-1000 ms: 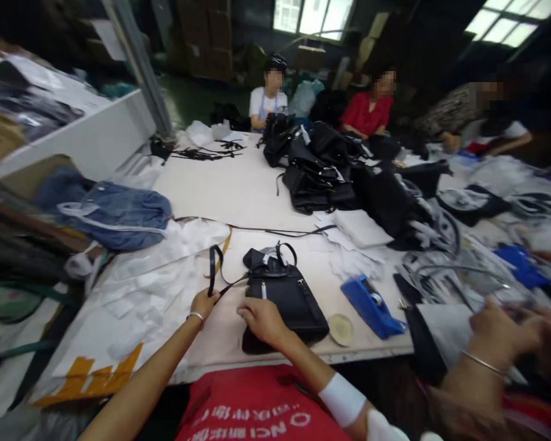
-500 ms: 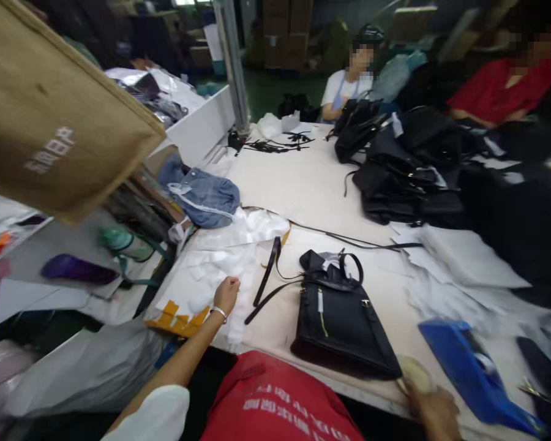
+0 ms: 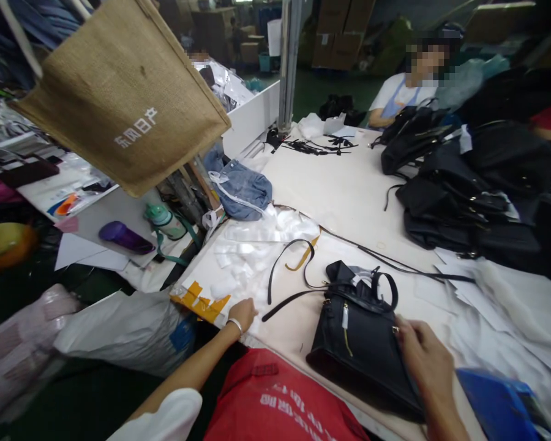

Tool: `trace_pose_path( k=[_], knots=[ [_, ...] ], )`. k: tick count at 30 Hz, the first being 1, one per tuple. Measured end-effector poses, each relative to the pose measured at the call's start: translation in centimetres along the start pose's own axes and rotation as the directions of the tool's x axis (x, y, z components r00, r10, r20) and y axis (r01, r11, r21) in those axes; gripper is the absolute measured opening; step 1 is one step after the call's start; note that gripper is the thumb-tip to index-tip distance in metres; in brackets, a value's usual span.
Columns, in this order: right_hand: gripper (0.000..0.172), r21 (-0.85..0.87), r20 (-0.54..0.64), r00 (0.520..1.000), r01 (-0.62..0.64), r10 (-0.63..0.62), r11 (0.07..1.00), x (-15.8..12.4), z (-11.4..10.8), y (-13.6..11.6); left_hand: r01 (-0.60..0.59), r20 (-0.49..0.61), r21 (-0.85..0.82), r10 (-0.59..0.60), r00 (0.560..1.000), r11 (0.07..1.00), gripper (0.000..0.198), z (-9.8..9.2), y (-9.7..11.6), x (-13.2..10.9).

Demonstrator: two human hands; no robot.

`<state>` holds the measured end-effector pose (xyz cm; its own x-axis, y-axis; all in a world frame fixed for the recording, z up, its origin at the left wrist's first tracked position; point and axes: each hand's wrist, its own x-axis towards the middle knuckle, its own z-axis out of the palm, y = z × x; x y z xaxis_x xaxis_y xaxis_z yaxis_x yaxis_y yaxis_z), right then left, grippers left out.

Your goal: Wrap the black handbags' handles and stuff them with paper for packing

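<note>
A black handbag [image 3: 358, 334] lies flat on the white table [image 3: 344, 190] in front of me, its long black strap [image 3: 284, 282] looping off to the left. My right hand [image 3: 425, 358] rests on the bag's right side with its fingers curled against the leather. My left hand [image 3: 242, 313], a bracelet on its wrist, sits closed at the table's near left edge, on white paper pieces [image 3: 239, 263] beside yellow tape scraps [image 3: 201, 301]. What its fingers hold is hidden.
A pile of black bags [image 3: 468, 184] fills the right of the table. A jute bag [image 3: 123, 92] hangs at upper left. A denim bundle [image 3: 241, 187], a blue tape dispenser [image 3: 498, 404], white sheets [image 3: 500, 306] and a seated person in white [image 3: 399, 92] are around.
My head has turned further left. My left hand slid nearer along the table edge. My right hand came back up onto the handbag's right side.
</note>
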<state>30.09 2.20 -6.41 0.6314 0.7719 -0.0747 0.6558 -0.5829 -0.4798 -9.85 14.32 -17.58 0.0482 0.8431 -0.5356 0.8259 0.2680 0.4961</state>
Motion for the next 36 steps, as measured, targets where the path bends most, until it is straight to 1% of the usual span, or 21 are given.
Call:
trace_pose_path(
  k=[2,3,4,6,7,8,10,13,16,18,20,21,23,24,25,27,29,31,32,34,36],
  knots=[
    [0.045,0.172,0.174,0.972,0.128,-0.158,0.977,-0.5,2.9,-7.1,0.027,0.047,-0.108,-0.022,0.999,0.994,0.018,-0.6,-0.1,0.6],
    [0.046,0.240,0.256,0.934,0.188,-0.249,0.952,-1.1,4.8,-10.0,0.042,0.072,-0.170,-0.030,0.997,0.984,0.022,-0.9,-0.2,0.8],
    [0.046,0.303,0.343,0.879,0.230,-0.331,0.925,-1.9,6.8,-12.4,0.056,0.095,-0.235,-0.034,0.995,0.970,0.026,-1.3,-0.2,0.9],
    [0.047,0.353,0.503,0.766,0.242,-0.401,0.904,-3.6,11.1,-15.7,0.077,0.134,-0.359,-0.030,0.991,0.930,0.030,-1.8,-0.4,1.0],
    [0.044,0.354,0.555,0.726,0.235,-0.406,0.905,-4.5,13.2,-16.6,0.084,0.148,-0.413,-0.024,0.989,0.907,0.030,-2.0,-0.5,1.0],
    [0.039,0.345,0.574,0.718,0.223,-0.393,0.912,-5.2,15.1,-17.2,0.089,0.159,-0.461,-0.017,0.987,0.883,0.030,-2.2,-0.5,1.0],
    [0.033,0.344,0.591,0.721,0.179,-0.361,0.922,-6.4,18.2,-17.6,0.098,0.170,-0.537,-0.007,0.985,0.838,0.027,-2.4,-0.6,1.0],
    [0.030,0.381,0.621,0.718,0.075,-0.315,0.922,-7.2,21.0,-17.6,0.106,0.166,-0.612,-0.003,0.986,0.784,0.023,-2.6,-0.7,1.1],
    [0.023,0.409,0.601,0.754,-0.008,-0.263,0.912,-7.1,22.0,-17.6,0.110,0.161,-0.657,-0.003,0.987,0.746,0.024,-3.0,-0.7,1.0],
    [0.041,0.449,0.591,0.778,-0.098,-0.213,0.888,-6.9,22.2,-17.7,0.109,0.160,-0.678,0.001,0.987,0.727,0.025,-3.2,-0.6,0.9],
    [0.058,0.496,0.653,0.738,-0.248,-0.170,0.832,-6.6,22.4,-17.9,0.107,0.158,-0.690,0.004,0.987,0.716,0.026,-3.4,-0.6,0.8],
    [0.056,0.509,0.699,0.696,-0.322,-0.166,0.798,-6.5,22.6,-18.0,0.105,0.155,-0.691,0.004,0.988,0.715,0.027,-3.5,-0.7,0.8],
    [0.038,0.509,0.759,0.630,-0.413,-0.167,0.755,-6.4,22.8,-18.0,0.099,0.145,-0.681,0.001,0.989,0.726,0.027,-3.5,-0.8,0.8],
    [0.030,0.505,0.763,0.625,-0.414,-0.167,0.757,-6.4,22.8,-18.0,0.094,0.135,-0.669,-0.004,0.991,0.737,0.025,-3.5,-0.9,0.7],
    [0.025,0.499,0.750,0.641,-0.382,-0.166,0.778,-6.3,22.8,-18.0,0.089,0.121,-0.654,-0.012,0.993,0.752,0.023,-3.5,-0.9,0.6],
    [0.022,0.475,0.682,0.705,-0.223,-0.195,0.851,-6.4,22.5,-17.9,0.063,0.062,-0.622,-0.031,0.998,0.780,0.016,-3.9,-0.5,0.2],
    [0.019,0.430,0.611,0.734,0.006,-0.296,0.903,-6.4,21.8,-17.9,-0.076,-0.089,-0.539,0.032,0.996,0.839,0.014,-4.6,0.4,-0.5],
    [0.018,0.394,0.589,0.689,0.212,-0.423,0.894,-6.5,20.8,-18.2,-0.300,-0.196,-0.389,0.240,0.951,0.871,0.031,-5.5,1.6,-1.1],
    [0.018,0.389,0.593,0.647,0.291,-0.480,0.874,-6.4,20.3,-18.5,-0.403,-0.177,-0.320,0.364,0.914,0.857,0.036,-5.8,2.2,-1.3],
    [0.019,0.400,0.601,0.558,0.410,-0.572,0.820,-6.2,19.4,-18.9,-0.497,-0.006,-0.291,0.517,0.856,0.818,0.037,-6.3,3.1,-1.1],
    [0.022,0.388,0.606,0.504,0.489,-0.615,0.782,-5.8,18.9,-19.2,-0.445,0.186,-0.346,0.525,0.830,0.826,0.031,-6.4,3.4,-0.3]
  ],
)
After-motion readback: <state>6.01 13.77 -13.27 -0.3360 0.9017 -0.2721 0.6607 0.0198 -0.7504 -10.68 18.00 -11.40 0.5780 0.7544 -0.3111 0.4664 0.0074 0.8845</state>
